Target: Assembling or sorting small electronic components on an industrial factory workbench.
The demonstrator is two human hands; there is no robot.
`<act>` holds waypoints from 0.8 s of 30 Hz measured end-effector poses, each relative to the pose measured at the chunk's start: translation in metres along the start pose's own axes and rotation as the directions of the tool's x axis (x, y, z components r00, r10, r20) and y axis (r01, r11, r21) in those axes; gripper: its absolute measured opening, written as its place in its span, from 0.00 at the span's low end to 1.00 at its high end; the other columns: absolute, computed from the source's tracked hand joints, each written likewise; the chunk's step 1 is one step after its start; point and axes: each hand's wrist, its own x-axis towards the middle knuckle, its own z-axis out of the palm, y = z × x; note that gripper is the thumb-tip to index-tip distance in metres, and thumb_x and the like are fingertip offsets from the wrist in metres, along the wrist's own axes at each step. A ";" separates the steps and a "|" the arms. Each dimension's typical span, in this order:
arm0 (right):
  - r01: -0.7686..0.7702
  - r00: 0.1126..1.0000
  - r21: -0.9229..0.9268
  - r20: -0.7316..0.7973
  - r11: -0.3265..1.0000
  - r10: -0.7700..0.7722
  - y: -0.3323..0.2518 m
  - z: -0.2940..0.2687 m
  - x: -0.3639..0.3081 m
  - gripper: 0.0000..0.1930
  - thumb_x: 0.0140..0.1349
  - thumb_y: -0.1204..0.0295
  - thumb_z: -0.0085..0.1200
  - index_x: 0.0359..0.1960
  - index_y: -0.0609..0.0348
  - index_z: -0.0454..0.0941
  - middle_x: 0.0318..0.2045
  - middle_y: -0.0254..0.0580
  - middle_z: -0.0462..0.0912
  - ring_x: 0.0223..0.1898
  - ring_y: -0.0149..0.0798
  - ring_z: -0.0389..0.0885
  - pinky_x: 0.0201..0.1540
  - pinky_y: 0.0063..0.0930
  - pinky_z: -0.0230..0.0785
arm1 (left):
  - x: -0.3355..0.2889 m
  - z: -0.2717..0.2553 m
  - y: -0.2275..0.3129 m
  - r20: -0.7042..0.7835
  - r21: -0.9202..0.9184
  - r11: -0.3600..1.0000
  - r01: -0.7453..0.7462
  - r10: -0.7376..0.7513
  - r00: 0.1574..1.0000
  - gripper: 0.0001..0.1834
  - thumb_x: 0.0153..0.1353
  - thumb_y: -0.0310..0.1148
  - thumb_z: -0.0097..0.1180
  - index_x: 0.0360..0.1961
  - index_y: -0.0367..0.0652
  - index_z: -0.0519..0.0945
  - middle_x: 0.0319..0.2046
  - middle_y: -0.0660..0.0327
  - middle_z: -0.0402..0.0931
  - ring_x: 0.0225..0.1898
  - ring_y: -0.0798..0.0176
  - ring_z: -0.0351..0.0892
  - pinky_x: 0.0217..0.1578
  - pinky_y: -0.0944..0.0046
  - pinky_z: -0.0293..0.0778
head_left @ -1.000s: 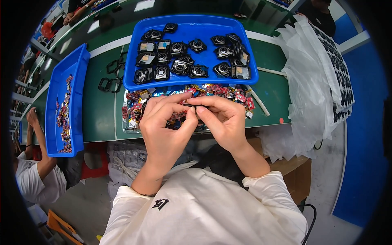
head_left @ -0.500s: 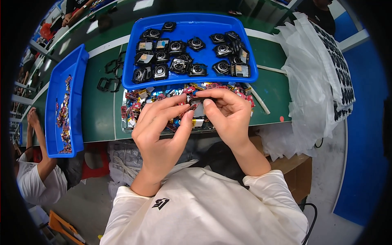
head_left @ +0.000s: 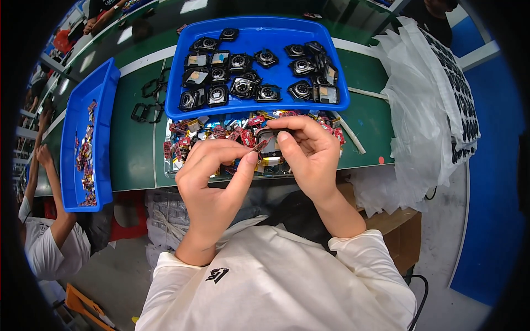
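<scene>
Both hands (head_left: 265,165) pinch a small part (head_left: 269,140) above the green bench (head_left: 138,149).

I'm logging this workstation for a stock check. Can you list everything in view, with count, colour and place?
Large tray: one, blue, far centre of the bench.
Round-faced square modules: about twenty, black, in the large tray.
Small circuit parts: a heap, mostly red, just before the large tray.
Narrow tray: one, blue, left, holding more red parts.
Empty frames: a few, black, between the trays.
Plastic sheets: a pile, clear-white, right.
Bench: green.
Neighbouring person: one, white shirt, lower left.
Left hand: pinches a small red part.
Right hand: holds a black frame.
</scene>
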 end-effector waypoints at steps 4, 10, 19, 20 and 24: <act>0.051 0.999 0.056 -0.010 0.997 -0.051 0.003 0.003 0.002 0.09 0.57 0.82 0.53 0.41 0.68 0.76 0.34 0.36 0.78 0.32 0.20 0.75 0.33 0.13 0.69 | -0.002 -0.004 0.001 0.079 -0.049 0.986 0.159 -0.154 0.985 0.04 0.46 0.21 0.63 0.26 0.36 0.81 0.25 0.60 0.78 0.28 0.67 0.75 0.28 0.73 0.68; 0.020 1.000 0.014 0.024 1.000 -0.020 0.000 0.001 0.001 0.09 0.55 0.83 0.55 0.39 0.69 0.76 0.33 0.38 0.79 0.31 0.23 0.78 0.33 0.16 0.72 | -0.007 -0.007 0.000 0.282 -0.515 0.697 0.499 -0.412 0.866 0.04 0.52 0.20 0.60 0.31 0.31 0.79 0.27 0.61 0.78 0.29 0.73 0.75 0.30 0.75 0.70; 0.024 1.000 -0.113 0.005 0.993 -0.023 -0.001 -0.003 -0.003 0.09 0.52 0.87 0.54 0.36 0.70 0.76 0.34 0.47 0.82 0.34 0.29 0.80 0.35 0.20 0.73 | -0.011 -0.003 -0.004 0.297 -0.557 0.684 0.472 -0.366 0.882 0.05 0.54 0.20 0.59 0.33 0.31 0.79 0.29 0.60 0.78 0.31 0.72 0.77 0.33 0.75 0.72; 0.088 0.996 -0.204 0.006 0.975 -0.089 0.001 -0.002 -0.004 0.09 0.52 0.87 0.53 0.35 0.70 0.76 0.33 0.48 0.82 0.34 0.30 0.80 0.36 0.21 0.73 | -0.011 -0.002 -0.004 0.317 -0.576 0.650 0.495 -0.381 0.869 0.05 0.54 0.20 0.59 0.33 0.31 0.79 0.29 0.60 0.78 0.31 0.71 0.77 0.33 0.75 0.72; 0.191 0.982 -0.298 0.048 0.935 -0.185 0.001 -0.003 -0.005 0.09 0.50 0.88 0.52 0.35 0.70 0.75 0.35 0.49 0.81 0.36 0.35 0.81 0.39 0.23 0.75 | -0.011 0.001 -0.003 0.326 -0.620 0.577 0.532 -0.427 0.843 0.04 0.55 0.19 0.58 0.33 0.31 0.79 0.29 0.60 0.79 0.31 0.72 0.77 0.33 0.76 0.72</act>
